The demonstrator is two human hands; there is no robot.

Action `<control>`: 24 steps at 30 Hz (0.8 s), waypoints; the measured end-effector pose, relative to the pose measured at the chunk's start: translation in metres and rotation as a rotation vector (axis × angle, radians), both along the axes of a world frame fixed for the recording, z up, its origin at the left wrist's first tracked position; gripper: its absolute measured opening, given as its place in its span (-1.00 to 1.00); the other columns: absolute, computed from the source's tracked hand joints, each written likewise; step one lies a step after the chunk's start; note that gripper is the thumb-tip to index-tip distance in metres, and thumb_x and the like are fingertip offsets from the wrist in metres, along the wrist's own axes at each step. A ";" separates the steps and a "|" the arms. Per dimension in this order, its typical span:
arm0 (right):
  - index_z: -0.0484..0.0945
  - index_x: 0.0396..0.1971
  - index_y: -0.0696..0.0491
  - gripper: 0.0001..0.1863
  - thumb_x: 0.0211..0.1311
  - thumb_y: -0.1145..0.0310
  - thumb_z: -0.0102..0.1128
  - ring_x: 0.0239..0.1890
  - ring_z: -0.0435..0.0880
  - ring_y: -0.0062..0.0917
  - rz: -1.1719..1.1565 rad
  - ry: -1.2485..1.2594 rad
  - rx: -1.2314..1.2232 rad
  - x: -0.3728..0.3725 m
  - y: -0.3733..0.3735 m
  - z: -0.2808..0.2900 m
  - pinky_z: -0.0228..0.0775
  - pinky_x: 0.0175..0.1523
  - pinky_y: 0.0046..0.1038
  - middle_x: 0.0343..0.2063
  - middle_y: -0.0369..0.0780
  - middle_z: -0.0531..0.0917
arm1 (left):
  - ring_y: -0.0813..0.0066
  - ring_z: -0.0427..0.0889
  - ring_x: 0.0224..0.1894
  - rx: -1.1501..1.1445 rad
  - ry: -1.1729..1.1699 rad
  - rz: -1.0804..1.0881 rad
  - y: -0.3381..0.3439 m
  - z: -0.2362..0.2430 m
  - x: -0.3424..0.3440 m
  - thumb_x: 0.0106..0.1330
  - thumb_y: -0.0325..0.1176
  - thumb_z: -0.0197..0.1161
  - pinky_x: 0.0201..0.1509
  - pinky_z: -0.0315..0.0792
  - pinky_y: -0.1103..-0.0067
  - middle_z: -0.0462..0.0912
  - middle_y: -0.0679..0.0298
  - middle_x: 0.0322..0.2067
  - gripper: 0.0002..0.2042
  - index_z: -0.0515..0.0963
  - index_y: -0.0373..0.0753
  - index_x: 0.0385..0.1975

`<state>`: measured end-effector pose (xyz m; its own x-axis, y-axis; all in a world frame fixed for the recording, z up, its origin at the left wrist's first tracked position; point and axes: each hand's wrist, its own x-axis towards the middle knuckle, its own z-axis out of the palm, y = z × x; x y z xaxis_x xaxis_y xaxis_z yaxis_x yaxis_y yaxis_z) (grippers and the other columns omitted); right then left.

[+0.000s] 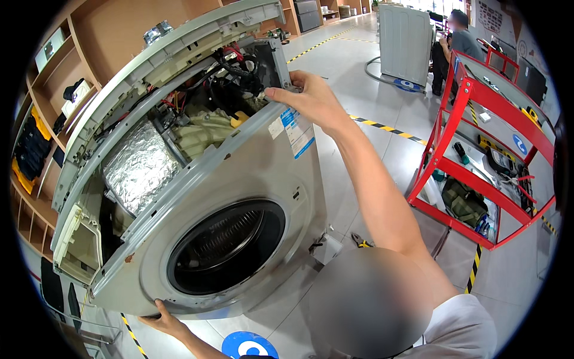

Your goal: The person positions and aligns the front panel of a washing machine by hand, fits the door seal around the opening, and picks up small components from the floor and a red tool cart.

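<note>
A grey washing-machine front panel (239,173) with a round, dark door opening (227,246) stands tilted before me. My right hand (312,102) grips its upper right corner, thumb on the top edge and fingers over the side. At the lower left edge, my left hand (164,322) is closed on the panel, thumb on its face and the other fingers partly hidden beneath. Behind the panel the machine gapes under its pale top frame (200,37). Inside are a foil-covered block (140,164) and dark wiring (239,66). A blurred round patch covers the area between my arms.
To the right stands a red metal cart (502,107) with tools and a green bag (463,200). Yellow-handled pliers (360,240) lie on the tiled floor. Farther back are another white appliance (403,45) and a person (466,45). Wooden shelves (89,30) line the left.
</note>
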<state>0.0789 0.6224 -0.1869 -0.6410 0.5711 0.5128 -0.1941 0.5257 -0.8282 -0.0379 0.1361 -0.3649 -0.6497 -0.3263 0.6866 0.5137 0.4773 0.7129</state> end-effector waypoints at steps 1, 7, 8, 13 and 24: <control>0.46 -0.14 0.31 -0.48 -0.01 0.22 0.26 -0.32 0.49 -0.61 0.051 0.018 -0.009 0.002 -0.003 0.001 0.31 -0.20 -0.59 -0.33 -0.18 0.56 | 0.21 0.32 -0.01 -0.012 0.009 0.017 0.000 -0.002 -0.001 0.13 -0.26 0.27 0.12 0.19 0.39 0.31 0.03 -0.05 -0.44 0.21 -0.41 0.05; 0.41 -0.08 0.34 -0.48 -0.01 0.31 0.23 -0.33 0.51 -0.60 -0.077 0.186 -0.176 -0.023 -0.003 -0.021 0.33 -0.22 -0.60 -0.32 -0.15 0.56 | 0.20 0.35 -0.03 -0.057 0.039 0.088 0.000 -0.005 -0.004 0.10 -0.26 0.29 0.10 0.22 0.38 0.34 0.02 -0.08 -0.43 0.23 -0.41 0.04; 0.43 -0.10 0.34 -0.49 -0.02 0.31 0.24 -0.37 0.53 -0.59 -0.060 0.223 -0.208 -0.023 -0.005 -0.021 0.34 -0.25 -0.58 -0.35 -0.15 0.58 | 0.20 0.34 -0.02 -0.061 0.032 0.087 -0.001 -0.005 -0.004 0.12 -0.27 0.29 0.12 0.20 0.39 0.34 0.01 -0.05 -0.43 0.22 -0.43 0.05; 0.44 -0.13 0.34 -0.55 -0.04 0.39 0.22 -0.48 0.55 -0.59 0.058 0.326 -0.292 -0.019 -0.013 -0.020 0.36 -0.34 -0.57 -0.46 -0.17 0.60 | 0.18 0.32 0.00 -0.081 0.012 0.101 -0.004 -0.002 -0.001 0.15 -0.30 0.27 0.16 0.16 0.41 0.33 -0.02 -0.02 -0.42 0.19 -0.47 0.08; 0.06 0.20 0.22 -0.09 -0.13 0.24 0.39 0.06 0.39 -0.42 -0.024 0.213 -0.003 0.004 -0.010 -0.077 0.24 0.11 -0.43 0.01 -0.07 0.40 | 0.19 0.33 -0.07 -0.049 0.033 0.124 0.003 -0.006 -0.004 0.15 -0.27 0.26 0.09 0.19 0.41 0.32 0.00 -0.11 -0.45 0.21 -0.48 0.02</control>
<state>0.0826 0.6120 -0.2636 -0.5045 0.5868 0.6334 -0.3527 0.5295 -0.7715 -0.0418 0.1391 -0.3713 -0.5834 -0.3681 0.7239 0.4714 0.5723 0.6710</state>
